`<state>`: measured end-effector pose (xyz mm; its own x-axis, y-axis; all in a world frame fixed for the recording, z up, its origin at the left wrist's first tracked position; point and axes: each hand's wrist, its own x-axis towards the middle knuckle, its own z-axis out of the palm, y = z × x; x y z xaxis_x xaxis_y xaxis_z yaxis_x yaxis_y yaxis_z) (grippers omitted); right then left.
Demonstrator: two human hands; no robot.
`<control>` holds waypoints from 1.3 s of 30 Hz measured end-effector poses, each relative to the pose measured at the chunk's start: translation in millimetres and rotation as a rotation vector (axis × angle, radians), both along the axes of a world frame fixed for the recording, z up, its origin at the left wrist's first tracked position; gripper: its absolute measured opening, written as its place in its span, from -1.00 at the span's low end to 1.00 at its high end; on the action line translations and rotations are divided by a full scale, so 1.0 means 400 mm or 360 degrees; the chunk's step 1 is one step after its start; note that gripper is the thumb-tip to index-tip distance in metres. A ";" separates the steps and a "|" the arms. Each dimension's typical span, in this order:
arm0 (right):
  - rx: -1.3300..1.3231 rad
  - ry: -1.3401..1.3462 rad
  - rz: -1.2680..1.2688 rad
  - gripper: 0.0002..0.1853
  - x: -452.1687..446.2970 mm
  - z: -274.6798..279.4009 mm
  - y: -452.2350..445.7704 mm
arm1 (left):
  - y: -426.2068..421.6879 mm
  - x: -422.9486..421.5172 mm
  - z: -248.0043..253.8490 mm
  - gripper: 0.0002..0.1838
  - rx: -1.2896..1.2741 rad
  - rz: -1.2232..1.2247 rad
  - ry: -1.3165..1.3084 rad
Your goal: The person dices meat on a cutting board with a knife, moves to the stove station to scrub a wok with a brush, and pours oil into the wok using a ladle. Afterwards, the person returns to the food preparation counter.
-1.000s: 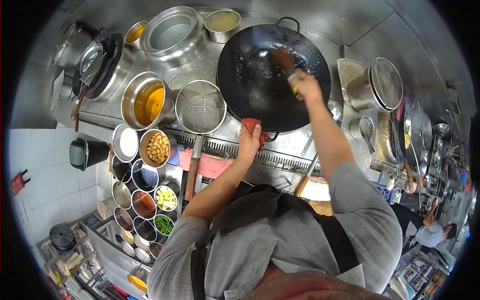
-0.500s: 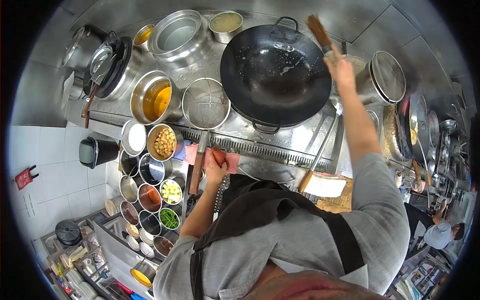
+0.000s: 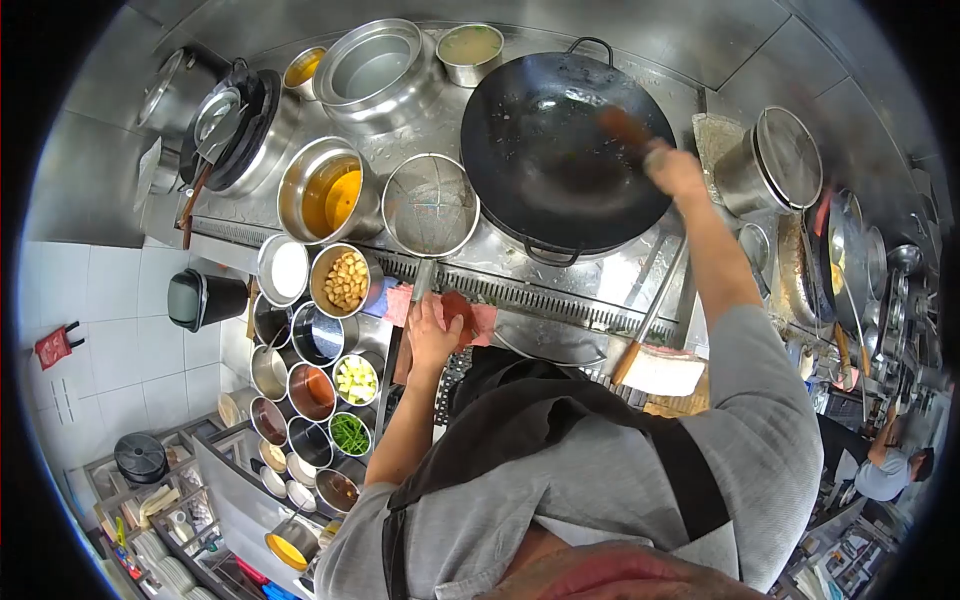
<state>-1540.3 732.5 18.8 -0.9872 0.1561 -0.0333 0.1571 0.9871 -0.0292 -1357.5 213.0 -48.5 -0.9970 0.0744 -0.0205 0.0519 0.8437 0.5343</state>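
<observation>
— Moved since the earlier frame, left to right: left hand (image 3: 432, 338) shifts onto the handle of the strainer (image 3: 430, 205); brush (image 3: 625, 128) swings from outside the right rim of the wok (image 3: 540, 190) back over its interior.
— State of the hands?
— Left: back of the hand up, fingers laid over the strainer's handle, red cloth (image 3: 458, 312) on the thumb side. Whether it grips either, cannot tell. Right hand (image 3: 678, 172): closed round the brush's grip.
— And how is the stroke best done?
— Judgement, left to right. Near loop handle (image 3: 550, 256) is unheld; folded cloth on that loop would steady the wok under harder scrubbing. Mid-bowl: bristles should lie along the curve and bend slightly, strokes overlapping from bottom to rim. Right side: firm grip, loose wrist, pressure eased at the rim to limit flicking.
— Which way does the brush point?
— Long axis diagonal. Bristle end aims upper left, above the far right part of the wok's interior; grip end runs lower right, into the hand. Bristles blurred; contact with the metal unconfirmed.
</observation>
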 end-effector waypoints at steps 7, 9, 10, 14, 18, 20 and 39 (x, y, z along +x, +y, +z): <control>-0.0438 0.0745 -0.0487 -0.40 -0.053 0.116 -0.141 | 0.233 -0.135 0.232 -0.32 0.0301 -0.0729 0.0266; -0.1350 0.0004 -0.0811 -0.37 -0.063 0.073 -0.235 | 0.304 -0.137 0.238 -0.29 0.0134 -0.0882 0.0268; -0.1524 -0.0035 -0.0778 -0.37 -0.037 0.041 -0.301 | 0.327 -0.139 0.240 -0.27 -0.0045 -0.1045 0.0255; -0.1788 -0.0596 -0.0166 -0.34 0.094 0.103 -0.443 | 0.346 -0.123 0.216 -0.16 -0.0094 -0.1067 0.0146; -0.1343 -0.0834 -0.0087 -0.37 0.192 0.179 -0.215 | 0.345 -0.121 0.218 -0.09 -0.0333 -0.1092 0.0145; -0.0725 -0.0348 0.0038 -0.46 0.148 0.141 -0.013 | 0.354 -0.119 0.211 -0.09 -0.0345 -0.1087 0.0129; -0.0467 -0.0064 -0.0016 -0.46 0.095 0.082 -0.093 | 0.389 -0.110 0.201 -0.02 -0.0550 -0.0921 -0.0089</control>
